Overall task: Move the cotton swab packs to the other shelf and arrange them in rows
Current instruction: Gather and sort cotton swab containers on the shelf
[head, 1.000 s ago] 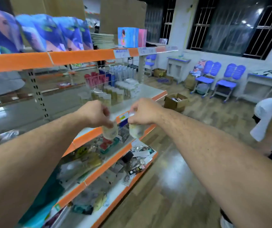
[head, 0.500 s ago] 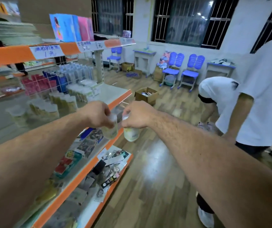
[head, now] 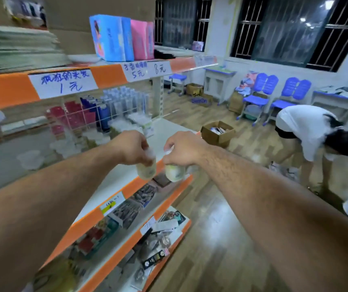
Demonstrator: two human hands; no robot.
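Orange-edged store shelves [head: 4, 89] fill the left half of the frame. Wooden floor runs to the right, where a person in white [head: 308, 127] bends over near a cardboard box [head: 218, 132].

At the centre of the frame my left grip [head: 130, 147] pinches one cotton swab pack [head: 146, 170] by its top. My right grip [head: 184, 149] pinches a second pack [head: 175, 173] the same way. Both grips are closed on their packs, fingers curled over the lids. The two packs hang upright, just beside each other, in the air over the front edge of the white middle shelf [head: 168, 127], touching no surface. More packs [head: 145, 126] stand on that shelf, up and left of my grips, too blurred to count.

I judge this to be mid-carry. To do it well I would:
- hold each pack firmly by the rim so neither slips;
- carry them upright and a little apart so they don't knock;
- set them down one at a time, bottom flat;
- push each snug against its neighbour so the row runs straight along the shelf edge.

Which shelf is the target I cannot tell from here.
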